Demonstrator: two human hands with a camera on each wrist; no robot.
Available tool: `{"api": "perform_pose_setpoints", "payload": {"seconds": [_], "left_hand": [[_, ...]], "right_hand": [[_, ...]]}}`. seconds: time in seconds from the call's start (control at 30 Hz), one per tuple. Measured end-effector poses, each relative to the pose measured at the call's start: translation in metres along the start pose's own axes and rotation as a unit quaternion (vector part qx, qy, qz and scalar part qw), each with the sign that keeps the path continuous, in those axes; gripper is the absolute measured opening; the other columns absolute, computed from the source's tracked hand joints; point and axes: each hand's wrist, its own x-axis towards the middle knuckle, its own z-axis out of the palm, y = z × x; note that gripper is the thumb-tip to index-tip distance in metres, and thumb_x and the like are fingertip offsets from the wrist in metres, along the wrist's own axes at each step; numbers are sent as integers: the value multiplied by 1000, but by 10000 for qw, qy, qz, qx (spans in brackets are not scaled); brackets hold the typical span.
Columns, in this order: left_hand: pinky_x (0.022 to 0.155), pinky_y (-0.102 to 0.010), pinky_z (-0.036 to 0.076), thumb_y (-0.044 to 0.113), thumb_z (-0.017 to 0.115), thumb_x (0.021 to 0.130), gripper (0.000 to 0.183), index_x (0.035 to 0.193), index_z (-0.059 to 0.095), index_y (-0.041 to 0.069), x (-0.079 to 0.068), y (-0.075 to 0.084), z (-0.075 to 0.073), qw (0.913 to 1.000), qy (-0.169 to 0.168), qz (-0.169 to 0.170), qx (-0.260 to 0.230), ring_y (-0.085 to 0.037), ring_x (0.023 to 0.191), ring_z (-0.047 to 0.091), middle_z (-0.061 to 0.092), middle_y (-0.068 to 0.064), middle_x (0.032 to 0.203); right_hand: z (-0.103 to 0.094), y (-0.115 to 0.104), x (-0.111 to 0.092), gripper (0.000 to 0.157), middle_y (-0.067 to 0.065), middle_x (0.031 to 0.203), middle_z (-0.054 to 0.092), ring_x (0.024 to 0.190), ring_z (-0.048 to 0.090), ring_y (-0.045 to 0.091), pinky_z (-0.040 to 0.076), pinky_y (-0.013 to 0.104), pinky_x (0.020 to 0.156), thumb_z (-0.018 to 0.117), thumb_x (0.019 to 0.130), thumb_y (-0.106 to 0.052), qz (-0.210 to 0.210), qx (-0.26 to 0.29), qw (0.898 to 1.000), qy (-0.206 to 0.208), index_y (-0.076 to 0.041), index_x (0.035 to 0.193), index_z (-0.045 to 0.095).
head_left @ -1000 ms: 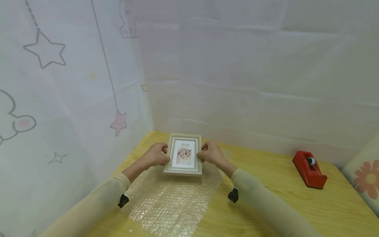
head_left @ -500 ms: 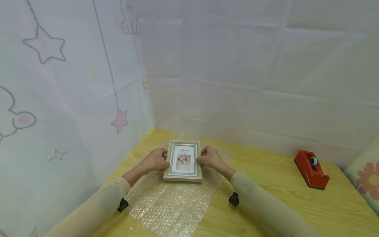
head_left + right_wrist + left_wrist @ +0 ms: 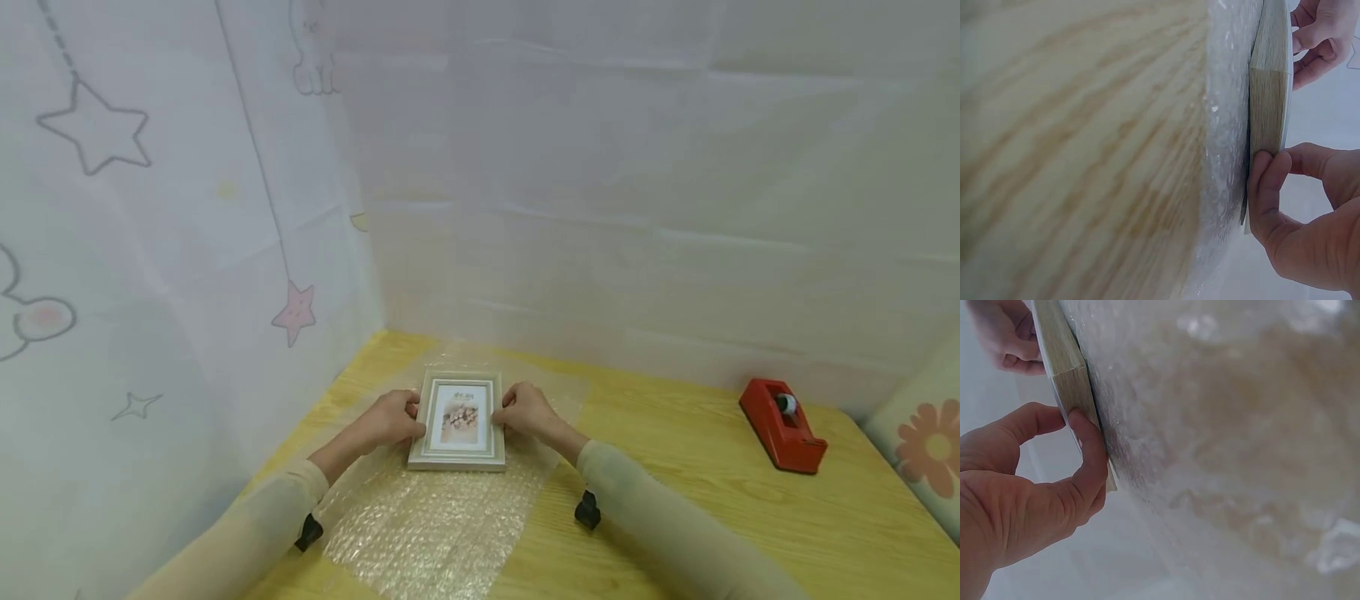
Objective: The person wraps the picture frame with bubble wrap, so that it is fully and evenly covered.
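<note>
A pale picture frame (image 3: 459, 421) with a flower print lies face up on a sheet of bubble wrap (image 3: 427, 533). My left hand (image 3: 392, 417) pinches its left edge, the thumb on the front and fingers at the side. On the opposite edge, my right hand (image 3: 527, 411) holds the frame the same way. In the left wrist view the left hand (image 3: 1041, 481) grips the wooden side of the frame (image 3: 1075, 390), close over the bubble wrap. The right wrist view shows the right hand (image 3: 1300, 212) with curled fingers against the frame's side (image 3: 1268, 109).
A red tape dispenser (image 3: 783, 427) with a small roll stands at the right of the wooden table (image 3: 660, 517). Behind the table hangs a pale sheet (image 3: 600, 208), and a printed sheet with stars (image 3: 150, 292) rises on the left.
Both hands have brought the picture frame down and toward me onto the bubble wrap. Its tilted face has come to lie flatter. The tape dispenser has stayed put.
</note>
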Motion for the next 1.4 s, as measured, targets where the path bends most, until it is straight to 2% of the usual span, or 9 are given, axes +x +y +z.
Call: {"api": "perform_pose_setpoints", "payload": {"seconds": [0.13, 0.33, 0.63, 0.83, 1.07, 1.27, 1.33, 1.4], "left_hand": [[62, -34, 55, -5, 70, 79, 61, 136, 51, -17, 1, -4, -2, 9999, 81, 7, 83, -19, 71, 61, 57, -19, 102], [64, -33, 56, -2, 72, 79, 65, 137, 49, -18, -1, -9, -4, 9997, 91, -5, 236, -20, 78, 62, 59, -22, 108], [69, -36, 57, 1, 71, 82, 68, 142, 46, -15, -2, -13, -11, 9997, -96, -30, 205, -22, 87, 62, 59, -20, 112], [73, -38, 58, 2, 71, 86, 68, 145, 42, -14, 1, -16, -14, 9994, -311, -85, 117, -24, 92, 64, 58, -21, 118], [75, -39, 58, 4, 72, 90, 65, 145, 43, -14, 1, -19, -19, 9992, -374, -51, 146, -23, 90, 66, 59, -22, 119], [74, -39, 55, 12, 68, 94, 59, 145, 46, -11, 6, -21, -34, 9976, -488, 228, 435, -24, 88, 66, 61, -19, 117], [74, -40, 54, 15, 65, 96, 58, 145, 47, -9, 6, -21, -39, 9961, -475, 291, 688, -26, 90, 65, 61, -19, 117], [76, -42, 53, 16, 63, 97, 56, 144, 48, -9, 4, -23, -45, 9920, -473, 438, 1084, -29, 96, 64, 61, -22, 120]], "right_hand": [[4, -1, 1, 17, 17, 75, 69, 66, 71, 30, 57, 38, 58, 79, 85, -5, -59, 42, 10000, -53, 4, 89, 64], [8, -1, 0, 18, 16, 73, 70, 64, 71, 28, 57, 38, 57, 79, 88, -7, -75, 68, 9999, -140, 2, 87, 64], [9, 0, -3, 29, 14, 80, 69, 66, 71, 28, 58, 37, 59, 79, 90, -12, -41, 297, 9991, -307, 4, 103, 60], [6, 0, -3, 30, 17, 84, 69, 70, 71, 30, 58, 38, 61, 78, 91, -13, -35, 477, 9977, -484, 5, 104, 58], [0, 2, -1, 36, 16, 87, 70, 74, 72, 33, 59, 40, 65, 76, 93, -13, -138, 605, 9952, -760, 10, 114, 58], [-13, 0, -2, 41, 16, 89, 68, 77, 71, 34, 59, 42, 67, 71, 97, -15, -270, 428, 9971, -564, 12, 125, 57], [-19, 0, -5, 43, 15, 92, 67, 79, 71, 33, 59, 43, 68, 71, 97, -16, -286, 268, 9985, -390, 11, 127, 57], [-26, 3, -8, 44, 13, 95, 66, 80, 70, 31, 58, 42, 69, 72, 97, -18, -347, -113, 9992, -137, 10, 128, 58]]}}
